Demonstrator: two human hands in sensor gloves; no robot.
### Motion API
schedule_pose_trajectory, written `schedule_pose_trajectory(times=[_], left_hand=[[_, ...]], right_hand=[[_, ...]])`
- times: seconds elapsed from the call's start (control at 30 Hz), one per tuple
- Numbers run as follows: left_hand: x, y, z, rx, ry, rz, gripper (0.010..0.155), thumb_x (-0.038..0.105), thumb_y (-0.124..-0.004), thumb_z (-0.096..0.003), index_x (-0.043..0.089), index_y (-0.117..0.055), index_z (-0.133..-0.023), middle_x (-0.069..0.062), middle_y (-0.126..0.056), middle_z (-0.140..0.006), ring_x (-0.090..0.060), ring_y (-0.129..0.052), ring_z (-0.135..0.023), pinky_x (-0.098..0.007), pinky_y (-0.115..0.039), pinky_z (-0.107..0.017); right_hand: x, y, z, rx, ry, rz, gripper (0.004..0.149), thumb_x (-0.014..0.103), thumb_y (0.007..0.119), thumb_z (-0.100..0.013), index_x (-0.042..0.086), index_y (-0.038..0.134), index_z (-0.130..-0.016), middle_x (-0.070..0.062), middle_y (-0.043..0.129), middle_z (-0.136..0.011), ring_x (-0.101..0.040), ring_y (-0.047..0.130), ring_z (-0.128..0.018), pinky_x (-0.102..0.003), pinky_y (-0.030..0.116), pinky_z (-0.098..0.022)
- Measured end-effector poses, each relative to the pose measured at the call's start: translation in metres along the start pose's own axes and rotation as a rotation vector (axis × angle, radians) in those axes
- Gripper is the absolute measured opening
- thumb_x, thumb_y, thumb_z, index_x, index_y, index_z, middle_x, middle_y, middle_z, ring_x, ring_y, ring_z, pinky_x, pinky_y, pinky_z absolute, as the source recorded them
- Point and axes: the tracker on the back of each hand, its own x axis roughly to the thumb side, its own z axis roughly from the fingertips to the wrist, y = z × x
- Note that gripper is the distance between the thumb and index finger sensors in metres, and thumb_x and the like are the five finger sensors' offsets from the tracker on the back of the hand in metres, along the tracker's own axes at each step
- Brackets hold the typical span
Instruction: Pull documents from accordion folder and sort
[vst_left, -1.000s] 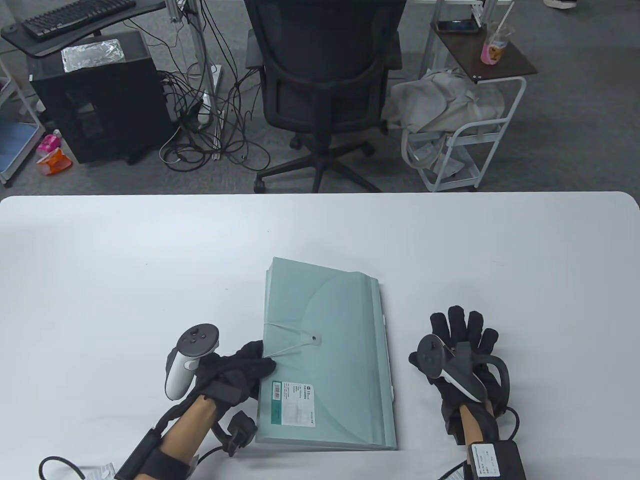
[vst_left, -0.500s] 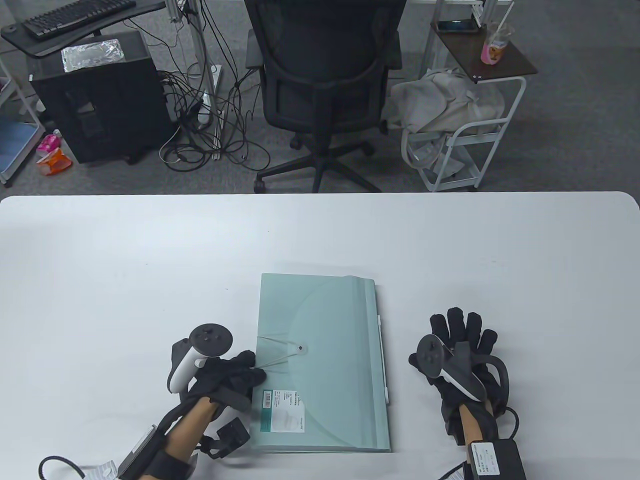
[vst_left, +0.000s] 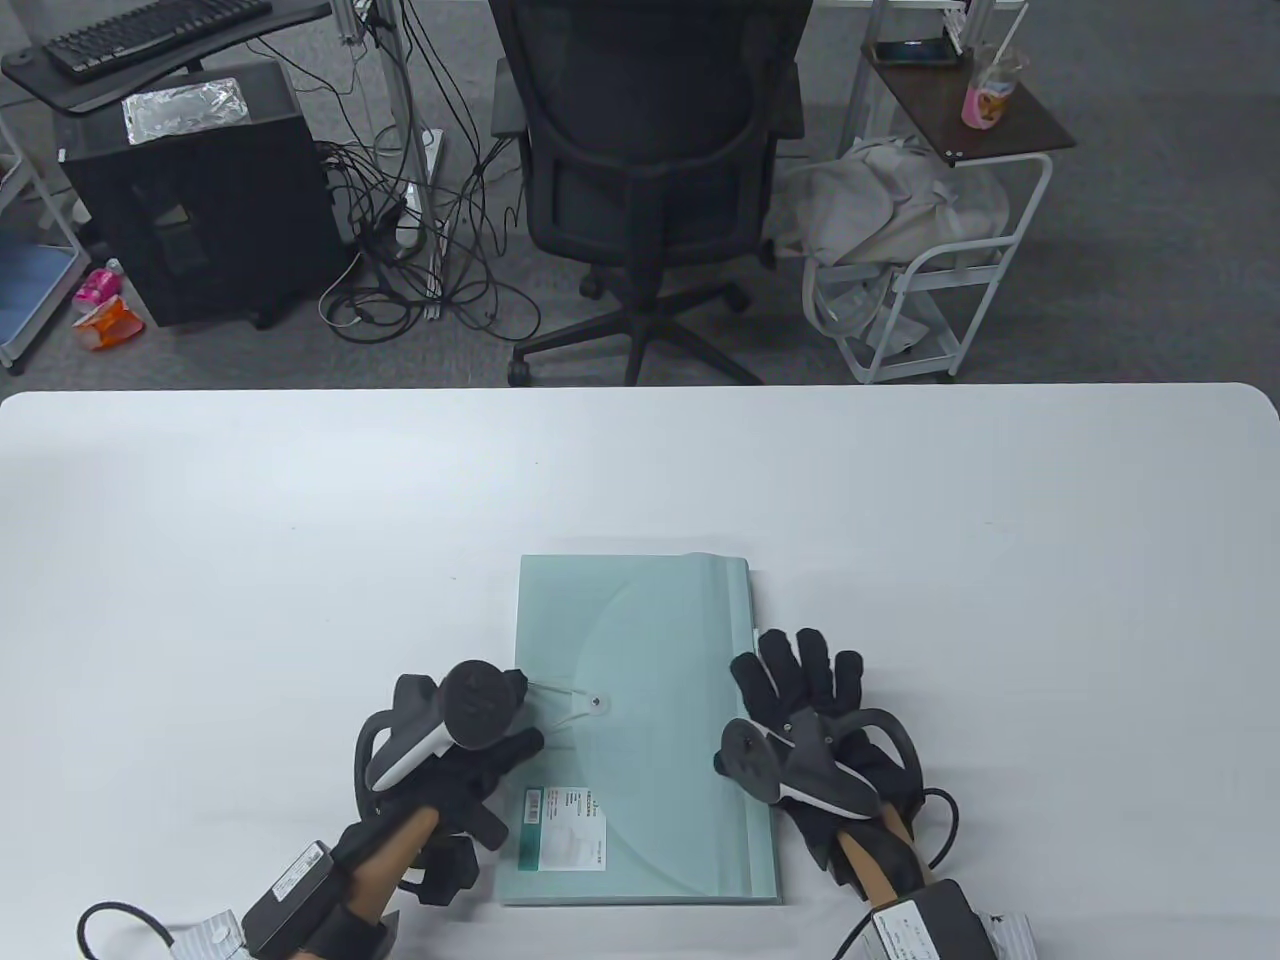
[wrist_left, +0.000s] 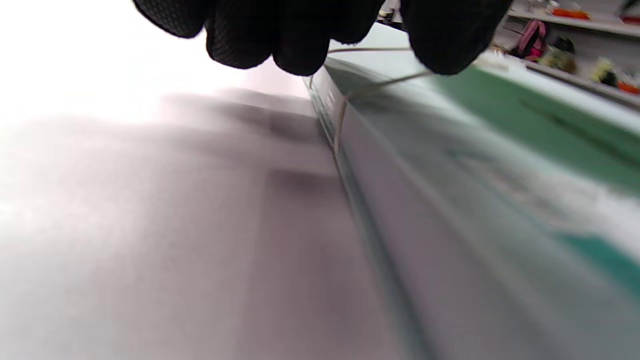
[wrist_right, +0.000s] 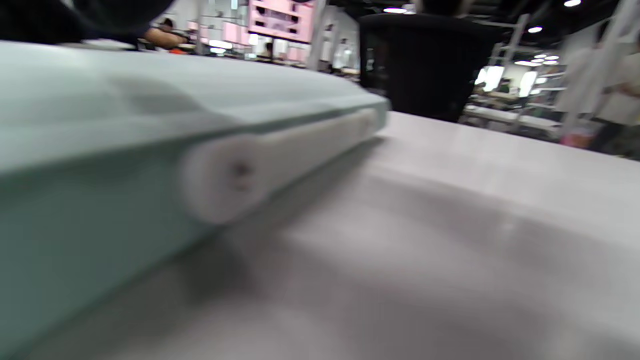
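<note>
The pale green accordion folder (vst_left: 640, 730) lies flat and closed on the white tabletop (vst_left: 200, 560), near its front edge; every place below is given from this folder. At its near left corner sits a white label (vst_left: 563, 828); just left of its left edge is the left hand (vst_left: 455, 765), whose fingers (wrist_left: 300, 30) are curled together and pinch the thin elastic cord (vst_left: 560, 700), which runs from that edge to the round button (vst_left: 598, 704) on the flap; along the right edge rests the right hand (vst_left: 815, 720), fingers spread and released, flat on the folder's stepped pleats beside a white tab (wrist_right: 280, 155); beyond the folder's far edge lies bare tabletop, and past that stand a black office chair (vst_left: 645, 160) and, to the far right, a white cart (vst_left: 930, 260).
</note>
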Motion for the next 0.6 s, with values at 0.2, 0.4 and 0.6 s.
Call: schedule_pose_trajectory(times=[0.2, 0.4, 0.6], left_hand=[[0.018, -0.008, -0.003, 0.020, 0.011, -0.214, 0.070, 0.048, -0.074, -0.0545, 0.016, -0.054, -0.114, -0.012, -0.062, -0.113, -0.044, -0.066, -0.102, -0.062, -0.056, -0.072], [0.024, -0.012, -0.004, 0.088, -0.022, -0.300, 0.050, 0.043, -0.075, -0.0541, 0.023, -0.070, -0.100, -0.004, -0.074, -0.102, -0.038, -0.075, -0.095, -0.059, -0.060, -0.071], [0.037, -0.013, -0.014, 0.058, -0.068, -0.439, 0.039, 0.036, -0.073, -0.0547, 0.023, -0.076, -0.092, 0.001, -0.080, -0.094, -0.034, -0.080, -0.090, -0.058, -0.062, -0.070]], right_hand=[[0.032, 0.014, -0.003, 0.147, -0.181, -0.101, 0.087, 0.064, 0.053, -0.042, 0.012, 0.023, -0.106, -0.027, 0.024, -0.112, -0.061, 0.032, -0.098, -0.074, 0.036, -0.068], [0.038, 0.035, -0.012, 0.268, -0.160, -0.084, 0.086, 0.064, 0.048, -0.043, 0.012, 0.017, -0.104, -0.024, 0.017, -0.111, -0.057, 0.023, -0.097, -0.074, 0.033, -0.067], [0.037, 0.036, -0.013, 0.276, -0.157, -0.097, 0.086, 0.063, 0.049, -0.043, 0.012, 0.017, -0.104, -0.023, 0.017, -0.111, -0.057, 0.022, -0.097, -0.074, 0.032, -0.066]])
